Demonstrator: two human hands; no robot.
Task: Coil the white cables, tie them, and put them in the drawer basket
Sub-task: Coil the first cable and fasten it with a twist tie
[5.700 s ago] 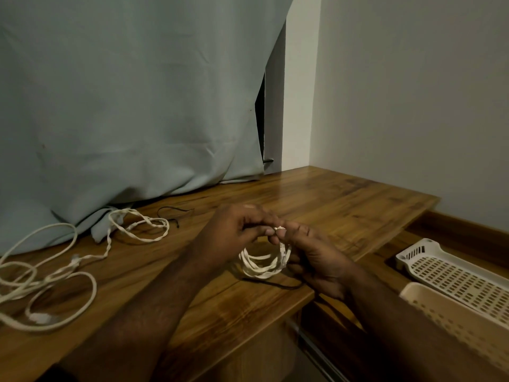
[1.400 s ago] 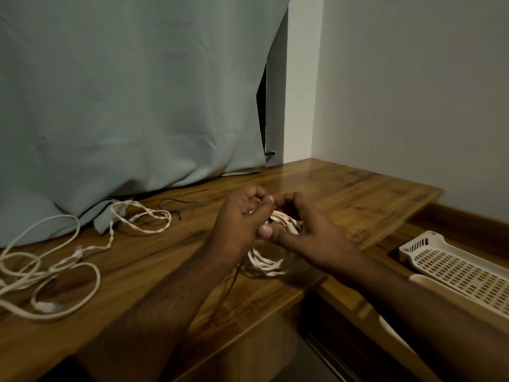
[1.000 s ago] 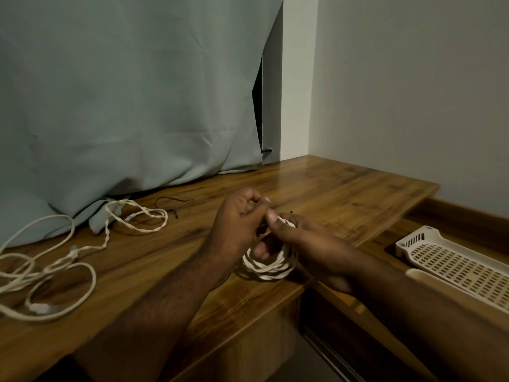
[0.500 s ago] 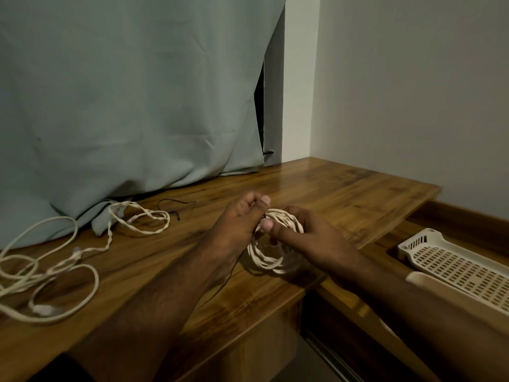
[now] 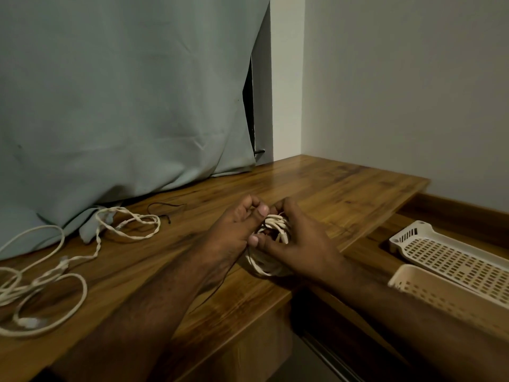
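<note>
Item one, coiled white cable (image 5: 271, 245): a small bundle of several loops, held just above the front edge of the worktop (image 5: 344, 194), between my two hands. My left hand (image 5: 234, 232) pinches the upper strands, thumb against curled fingers (image 5: 260, 210); my right hand (image 5: 298, 244) wraps the far side of the coil, its thumb pressed across the loops. Coiling of this one looks finished, I judge; a thin dark tie (image 5: 217, 285) trails from under my left wrist toward the worktop edge, but whether it is already knotted round the bundle I cannot tell, my fingers covering that spot. Item two, loose white cable (image 5: 55, 274): sprawled in open loops and a twisted run on the left of the worktop, well apart from my hands, not coiled, not tied. Item three, a spare dark tie (image 5: 165, 209): lying near the curtain (image 5: 124, 92), untouched. Item four, drawer basket (image 5: 451, 257): white, slotted, in the open drawer at lower right, with a second cream basket (image 5: 440, 293) nearer me; no cable shows in either. Outstanding, by my reckoning: secure the tie on item one, place it in the basket, then coil, tie and store item two.
</note>
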